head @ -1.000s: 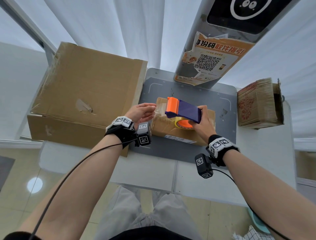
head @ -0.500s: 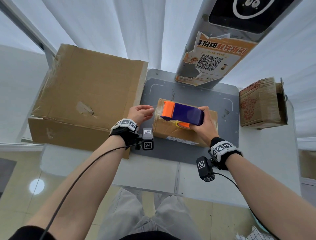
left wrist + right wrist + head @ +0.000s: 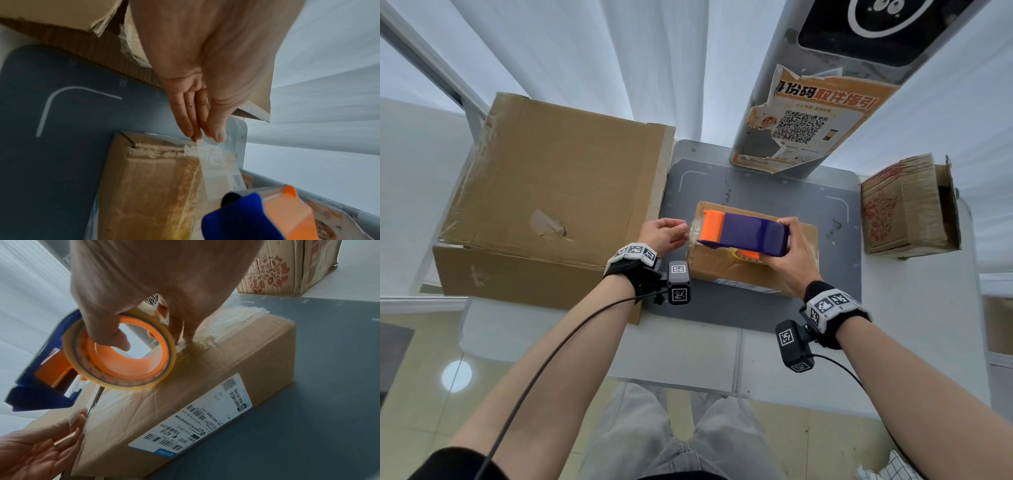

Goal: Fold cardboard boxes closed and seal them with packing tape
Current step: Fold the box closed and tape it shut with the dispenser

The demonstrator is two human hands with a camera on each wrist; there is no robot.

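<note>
A small cardboard box (image 3: 722, 269) with a shipping label lies on the grey mat (image 3: 774, 192). My right hand (image 3: 791, 260) grips a blue and orange tape dispenser (image 3: 750, 233) just above the box top, thumb through the orange roll core (image 3: 123, 353). A strip of clear tape (image 3: 220, 168) runs from the dispenser (image 3: 257, 216) to the box's left end. There my left hand (image 3: 207, 138) pinches the tape's free end between thumb and fingers, level with the box's top edge (image 3: 156, 151). In the head view the left hand (image 3: 683, 231) sits just left of the box.
A large closed cardboard box (image 3: 558, 192) fills the table's left side, touching the mat. A smaller printed box (image 3: 907, 205) stands at the right. A grey pillar with a QR poster (image 3: 808, 120) rises behind the mat. The white table edge (image 3: 688, 359) lies near my body.
The dispenser has tipped flatter and come down closer to the box top. My left hand has sunk slightly at the box's left end, still at the tape end.
</note>
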